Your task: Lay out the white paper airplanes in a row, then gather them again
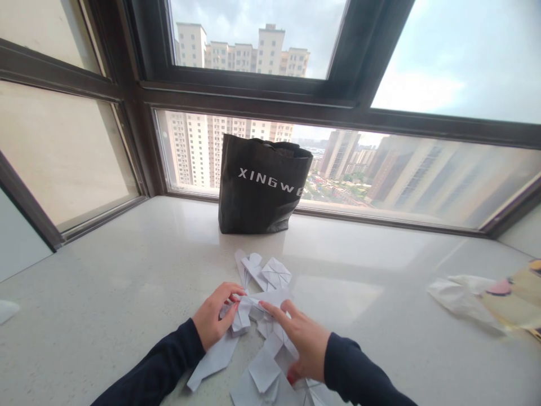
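Folded white paper pieces (pixel 264 369) lie in a loose heap on the pale stone sill, several of them overlapping. My left hand (pixel 217 316) is at the left of the heap, its thumb and curled fingers closed around the edge of a small folded paper (pixel 242 316). On the right, my right hand (pixel 305 338) lies over the heap with fingers spread, the index fingertip touching paper and the thumb lower down. Part of the heap is hidden under this palm. Just beyond the hands sits a creased, squarish folded paper (pixel 276 273).
A black bag (pixel 260 194) with white lettering stands upright behind the papers, near the window. At the right edge lies a crumpled, printed wrapper (pixel 507 299). A small white object (pixel 7 310) is at the far left. Dark window frames (pixel 253 97) border the sill (pixel 127 282).
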`<state>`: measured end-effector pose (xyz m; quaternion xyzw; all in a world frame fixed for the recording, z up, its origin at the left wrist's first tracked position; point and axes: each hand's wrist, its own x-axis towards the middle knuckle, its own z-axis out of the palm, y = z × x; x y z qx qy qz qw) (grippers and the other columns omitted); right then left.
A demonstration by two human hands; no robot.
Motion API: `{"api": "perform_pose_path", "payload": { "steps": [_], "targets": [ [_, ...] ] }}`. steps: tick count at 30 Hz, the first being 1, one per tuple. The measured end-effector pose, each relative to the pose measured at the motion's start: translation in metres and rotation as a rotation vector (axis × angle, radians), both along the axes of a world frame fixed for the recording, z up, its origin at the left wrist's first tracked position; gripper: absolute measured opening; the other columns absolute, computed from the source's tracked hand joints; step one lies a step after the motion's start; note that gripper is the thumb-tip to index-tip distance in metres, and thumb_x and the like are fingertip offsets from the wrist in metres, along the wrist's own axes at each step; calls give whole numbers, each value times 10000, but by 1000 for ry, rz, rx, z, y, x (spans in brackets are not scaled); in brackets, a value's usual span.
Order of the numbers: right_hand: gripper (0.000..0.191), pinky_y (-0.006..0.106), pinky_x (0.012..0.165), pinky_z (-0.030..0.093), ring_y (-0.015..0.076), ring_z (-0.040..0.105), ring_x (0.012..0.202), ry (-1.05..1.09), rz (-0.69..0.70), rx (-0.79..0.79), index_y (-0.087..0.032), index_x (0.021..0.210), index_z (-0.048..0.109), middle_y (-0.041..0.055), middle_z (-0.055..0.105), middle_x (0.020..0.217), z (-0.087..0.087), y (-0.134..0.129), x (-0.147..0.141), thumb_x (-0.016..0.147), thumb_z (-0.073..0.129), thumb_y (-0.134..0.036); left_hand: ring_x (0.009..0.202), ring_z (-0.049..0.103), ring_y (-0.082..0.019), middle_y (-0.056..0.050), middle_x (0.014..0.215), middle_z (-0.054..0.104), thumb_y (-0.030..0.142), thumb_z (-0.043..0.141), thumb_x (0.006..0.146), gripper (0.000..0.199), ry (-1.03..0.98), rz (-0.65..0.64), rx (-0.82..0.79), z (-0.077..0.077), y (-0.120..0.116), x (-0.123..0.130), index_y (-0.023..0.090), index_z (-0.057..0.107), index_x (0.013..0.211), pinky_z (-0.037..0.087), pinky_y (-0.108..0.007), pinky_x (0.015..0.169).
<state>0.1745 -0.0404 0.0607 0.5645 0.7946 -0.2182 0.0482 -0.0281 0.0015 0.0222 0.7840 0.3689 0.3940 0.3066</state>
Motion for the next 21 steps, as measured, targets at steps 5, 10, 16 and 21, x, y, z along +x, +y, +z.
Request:
{"api": "perform_pose_path", "payload": {
  "steps": [5, 10, 16, 21],
  "targets": [
    [1090, 305, 721, 417, 221, 547, 800, 105, -58, -5, -245, 1289, 238, 60, 485, 966, 1, 3, -2, 341, 727, -21, 798, 539, -159, -61, 977, 551, 124, 423, 708, 313, 19, -66, 26, -7, 0, 1, 174, 494, 1008, 435, -286, 741],
    [667, 262, 675, 406, 181, 551, 756, 169, -94, 152, -191, 1168, 419, 36, 575, 833, 18, 6, 0, 547, 595, -26, 833, 527, -163, -67, 1013, 533, 110, 402, 718, 339, 6, -13, 54, -9, 1, 2, 182, 469, 1043, 435, -280, 731],
    [380, 287, 670, 437, 174, 541, 729, 283, -170, 393, -144, 1078, 472, 65, 576, 854, 36, 9, 9, 716, 538, -236, 828, 529, -175, -75, 986, 536, 151, 388, 752, 280, -9, 109, 57, -8, 4, 0, 176, 487, 1013, 436, -305, 727],
    [512, 385, 791, 403, 244, 493, 931, 245, -114, 522, -187, 1116, 450, 101, 535, 1027, 49, -1, 10, 674, 592, -403, 806, 538, -176, -69, 939, 551, 183, 386, 766, 244, -25, 148, 61, -7, 4, 0, 179, 510, 976, 445, -304, 700]
  ]
}}
